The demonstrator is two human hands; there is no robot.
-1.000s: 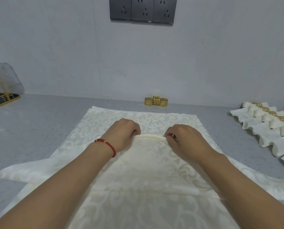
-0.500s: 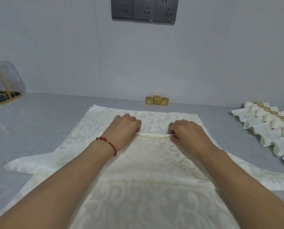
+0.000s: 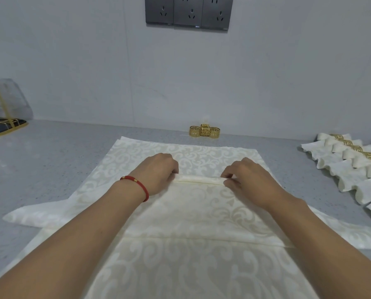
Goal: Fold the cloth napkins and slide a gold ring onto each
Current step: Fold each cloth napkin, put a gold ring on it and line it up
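Flanking napkin (image 3: 197,212) — gold rings (image 3: 205,131), finished napkins (image 3: 352,169)

L hand (image 3: 158,172) & R hand (image 3: 248,180): fingers curled, pinching; both forearms stretched fwd.

Cream damask cloth napkin (image 3: 201,212) under hands: woven, soft sheen. Shiny gold metal rings (image 3: 205,131) beyond hands. Grey speckled stone worktop (image 3: 61,160), smooth, matt.

Both hands (image 3: 158,173) on napkin fold (image 3: 198,180)
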